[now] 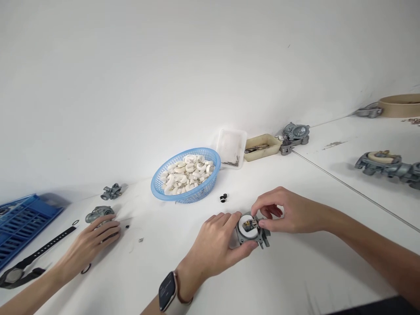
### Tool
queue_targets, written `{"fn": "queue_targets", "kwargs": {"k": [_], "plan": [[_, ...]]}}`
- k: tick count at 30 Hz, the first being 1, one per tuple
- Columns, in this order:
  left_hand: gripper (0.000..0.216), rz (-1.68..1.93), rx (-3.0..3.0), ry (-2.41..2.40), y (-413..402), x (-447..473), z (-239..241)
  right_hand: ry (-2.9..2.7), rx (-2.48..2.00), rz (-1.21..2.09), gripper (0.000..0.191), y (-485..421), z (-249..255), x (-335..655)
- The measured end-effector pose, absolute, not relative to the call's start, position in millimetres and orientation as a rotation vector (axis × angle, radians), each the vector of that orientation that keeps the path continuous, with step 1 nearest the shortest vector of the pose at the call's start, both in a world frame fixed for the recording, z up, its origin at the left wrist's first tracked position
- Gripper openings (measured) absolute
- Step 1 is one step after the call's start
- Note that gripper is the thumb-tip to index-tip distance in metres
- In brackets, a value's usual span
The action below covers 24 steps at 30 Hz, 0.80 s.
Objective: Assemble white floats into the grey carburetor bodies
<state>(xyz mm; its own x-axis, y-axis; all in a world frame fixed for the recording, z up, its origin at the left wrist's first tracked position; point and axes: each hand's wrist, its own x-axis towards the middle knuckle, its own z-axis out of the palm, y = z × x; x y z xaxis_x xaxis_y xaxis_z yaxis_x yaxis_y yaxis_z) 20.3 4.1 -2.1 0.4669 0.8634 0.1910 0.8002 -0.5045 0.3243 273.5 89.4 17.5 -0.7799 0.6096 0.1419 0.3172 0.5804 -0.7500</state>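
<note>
My left hand [215,243], with a smartwatch on its wrist, grips a grey metal carburetor body [242,239] from the left, thumb along the near edge. A white ring-shaped float [243,233] sits in the body's round opening, with brass parts at its centre. My right hand [287,210] comes in from the right, thumb and forefinger pinched at the float's metal hinge. Whatever lies between those fingertips is too small to make out. Just beyond are small black parts [223,198] on the white table.
A blue basket [210,186] of white floats stands behind, beside a clear plastic box [232,146] and a cream tray [262,151] with metal pins. Other carburetors [295,133] lie right. At left, another person's hand [95,238] rests on a carburetor near a blue crate [29,227] and watch [15,275].
</note>
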Motion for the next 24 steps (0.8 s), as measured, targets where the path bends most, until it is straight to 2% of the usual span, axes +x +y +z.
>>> {"fn": "queue_targets", "kwargs": {"k": [10, 24], "plan": [[0.044, 0.501, 2.535, 1.438, 4.3, 19.8, -4.1, -2.429, -0.800, 1.066, 0.023, 90.9, 15.9, 272.6], [0.038, 0.520, 2.568, 1.458, 3.2, 22.6, -0.8, -2.431, -0.843, 1.057, 0.018, 86.9, 20.2, 271.1]]}}
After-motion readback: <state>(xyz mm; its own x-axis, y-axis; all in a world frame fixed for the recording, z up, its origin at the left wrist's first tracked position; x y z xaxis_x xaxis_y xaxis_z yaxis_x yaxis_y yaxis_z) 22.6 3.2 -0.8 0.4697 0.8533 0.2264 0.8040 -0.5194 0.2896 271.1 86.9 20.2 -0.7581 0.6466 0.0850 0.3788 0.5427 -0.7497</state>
